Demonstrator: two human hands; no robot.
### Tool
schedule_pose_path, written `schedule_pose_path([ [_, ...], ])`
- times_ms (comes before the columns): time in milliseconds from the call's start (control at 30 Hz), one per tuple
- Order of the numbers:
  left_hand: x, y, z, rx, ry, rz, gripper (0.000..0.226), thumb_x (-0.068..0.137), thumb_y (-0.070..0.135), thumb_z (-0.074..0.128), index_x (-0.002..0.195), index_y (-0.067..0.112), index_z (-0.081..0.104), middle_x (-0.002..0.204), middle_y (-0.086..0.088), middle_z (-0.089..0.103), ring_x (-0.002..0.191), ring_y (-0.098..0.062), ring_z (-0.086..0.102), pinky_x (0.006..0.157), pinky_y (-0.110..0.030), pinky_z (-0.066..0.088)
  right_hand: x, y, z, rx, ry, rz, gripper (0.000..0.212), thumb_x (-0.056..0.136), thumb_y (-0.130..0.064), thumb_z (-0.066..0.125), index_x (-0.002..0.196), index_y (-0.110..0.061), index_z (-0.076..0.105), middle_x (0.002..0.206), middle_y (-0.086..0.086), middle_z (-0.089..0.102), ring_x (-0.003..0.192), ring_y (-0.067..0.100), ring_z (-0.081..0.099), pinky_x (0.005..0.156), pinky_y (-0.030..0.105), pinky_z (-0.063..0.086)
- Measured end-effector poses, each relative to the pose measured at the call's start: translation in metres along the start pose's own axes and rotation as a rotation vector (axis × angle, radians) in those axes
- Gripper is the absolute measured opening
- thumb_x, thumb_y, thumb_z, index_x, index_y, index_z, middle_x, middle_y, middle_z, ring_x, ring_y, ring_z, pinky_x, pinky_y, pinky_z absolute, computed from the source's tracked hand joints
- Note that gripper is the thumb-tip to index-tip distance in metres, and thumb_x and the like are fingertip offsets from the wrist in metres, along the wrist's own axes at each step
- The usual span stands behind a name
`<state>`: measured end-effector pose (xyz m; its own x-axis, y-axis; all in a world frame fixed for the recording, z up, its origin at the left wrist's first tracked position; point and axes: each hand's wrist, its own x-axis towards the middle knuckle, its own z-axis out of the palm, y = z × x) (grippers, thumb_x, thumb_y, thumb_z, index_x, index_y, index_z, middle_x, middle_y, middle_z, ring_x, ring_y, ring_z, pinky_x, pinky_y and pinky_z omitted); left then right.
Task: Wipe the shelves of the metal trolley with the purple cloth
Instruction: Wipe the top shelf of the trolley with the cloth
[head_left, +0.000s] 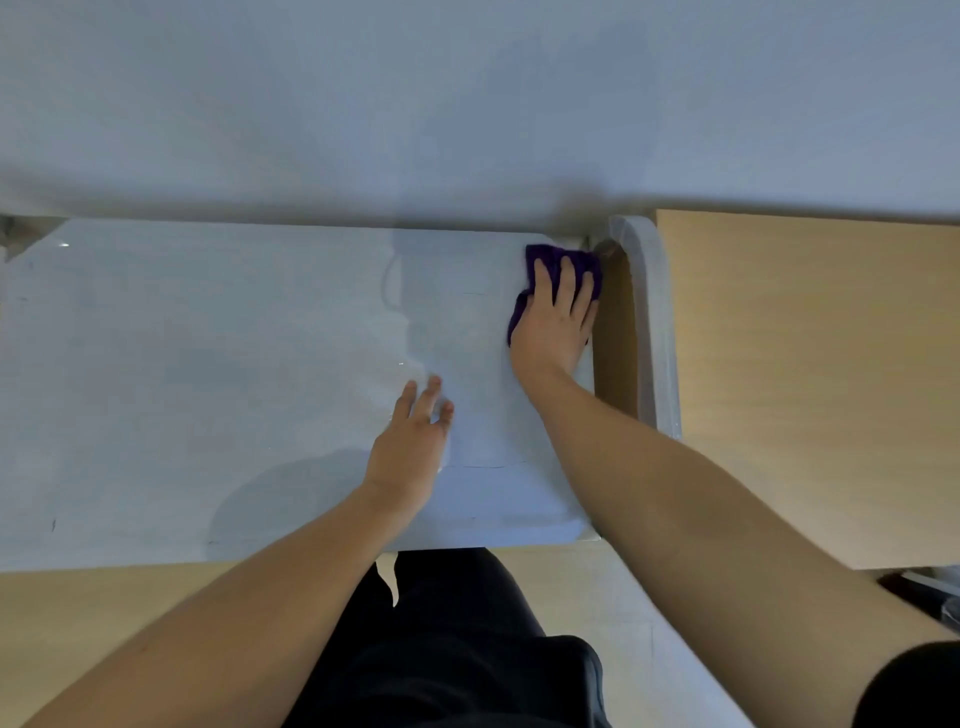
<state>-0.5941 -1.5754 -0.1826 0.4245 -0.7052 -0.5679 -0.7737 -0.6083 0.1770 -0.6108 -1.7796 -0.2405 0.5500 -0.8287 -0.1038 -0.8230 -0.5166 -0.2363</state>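
Note:
The metal trolley's top shelf (208, 364) is a wide, pale, shiny sheet filling the middle of the head view. A crumpled purple cloth (545, 257) lies at its far right corner, beside the curved handle bar (652, 322). My right hand (556, 322) presses flat on the cloth with straight fingers, covering most of it. My left hand (413, 447) rests open on the bare shelf nearer the front edge, fingers spread, holding nothing.
A pale wall (467, 104) stands right behind the trolley. A wooden surface (805, 389) lies just right of the handle. Beige floor shows below the shelf's front edge, along with my dark-clothed legs (457, 649).

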Motion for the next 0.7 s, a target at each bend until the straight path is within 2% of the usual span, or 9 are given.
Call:
schedule_pose_path([
  [133, 0.002, 0.000, 0.003, -0.012, 0.004, 0.011, 0.065, 0.095, 0.011, 0.055, 0.151, 0.017, 0.022, 0.162, -0.003, -0.008, 0.149, -0.028, 0.000, 0.092, -0.029, 0.052, -0.012, 0.004, 0.001, 0.007, 0.008, 0.145, 0.054, 0.100, -0.026, 0.040, 0.151, -0.034, 0.023, 0.161, 0.001, 0.015, 0.147, 0.032, 0.011, 0.118, 0.053, 0.017],
  [267, 0.004, -0.002, 0.004, -0.007, 0.013, 0.014, 0.072, 0.091, 0.016, 0.063, 0.150, 0.016, 0.021, 0.162, -0.004, -0.006, 0.149, -0.030, 0.001, 0.094, -0.030, 0.050, 0.015, -0.002, -0.005, 0.106, -0.074, 0.335, 0.052, 0.102, -0.033, 0.035, 0.150, -0.040, 0.017, 0.161, 0.005, 0.010, 0.143, 0.037, 0.018, 0.110, 0.056, 0.024],
  [467, 0.004, -0.005, 0.007, -0.036, 0.029, 0.025, 0.074, 0.088, 0.018, 0.068, 0.148, 0.015, 0.026, 0.162, -0.004, -0.004, 0.148, -0.030, 0.002, 0.093, -0.032, 0.050, -0.020, 0.009, -0.006, -0.021, -0.052, 0.252, 0.052, 0.103, -0.031, 0.032, 0.152, -0.034, 0.016, 0.161, 0.008, 0.011, 0.140, 0.038, 0.023, 0.109, 0.052, 0.028],
  [700, 0.005, -0.007, 0.011, 0.008, 0.031, 0.068, 0.076, 0.088, 0.024, 0.068, 0.149, 0.013, 0.024, 0.161, -0.010, -0.002, 0.147, -0.033, 0.004, 0.096, -0.040, 0.050, -0.102, 0.031, -0.005, -0.072, -0.011, 0.284, 0.053, 0.101, -0.032, 0.035, 0.152, -0.034, 0.020, 0.159, 0.009, 0.019, 0.140, 0.037, 0.027, 0.110, 0.052, 0.030],
])
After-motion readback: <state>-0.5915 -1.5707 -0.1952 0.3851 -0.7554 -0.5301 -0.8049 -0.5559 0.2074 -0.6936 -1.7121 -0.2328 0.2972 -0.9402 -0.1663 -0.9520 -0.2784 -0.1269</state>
